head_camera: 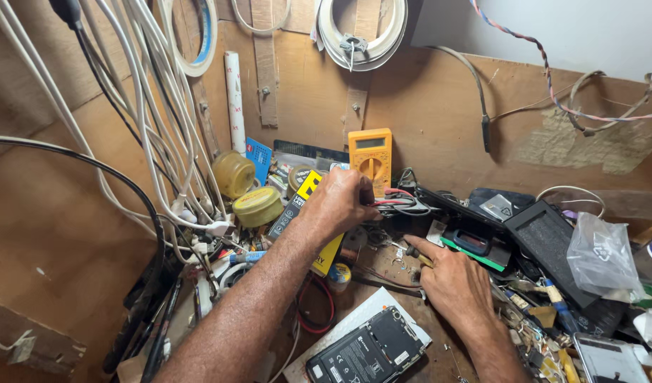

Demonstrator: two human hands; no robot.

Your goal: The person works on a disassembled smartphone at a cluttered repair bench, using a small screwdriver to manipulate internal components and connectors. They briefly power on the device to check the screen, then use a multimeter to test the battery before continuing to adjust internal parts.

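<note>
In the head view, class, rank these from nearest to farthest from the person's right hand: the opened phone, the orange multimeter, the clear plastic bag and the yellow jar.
1. The opened phone, just below-left of the right hand.
2. The orange multimeter, up against the back board.
3. The clear plastic bag, far right; close to the multimeter's rank.
4. The yellow jar, far left.

Brown plywood backboard under a pale, perhaps plastered, wall.
</note>
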